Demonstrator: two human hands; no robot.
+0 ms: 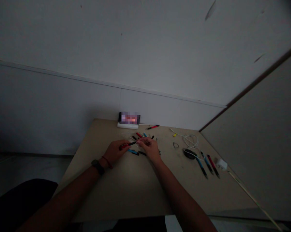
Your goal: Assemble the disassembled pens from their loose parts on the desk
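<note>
My left hand (115, 153) is closed around a red and black pen (132, 143), its black end pointing right. At that end the fingertips of my right hand (149, 149) are pinched together. What they grip there is too small and dark to make out. Beneath and around both hands lie pen parts: a blue and black piece (133, 151) below the pen, a red piece (139, 135) behind it, and several black, white and blue pieces partly hidden by my right hand.
A phone (129, 118) leans on a white stand (128, 126) at the table's back edge, near a red and black pen (152, 127). To the right lie a coiled white cable (191, 141), a black rounded object (189, 153), three pens (213, 166) and a white plug (222, 164).
</note>
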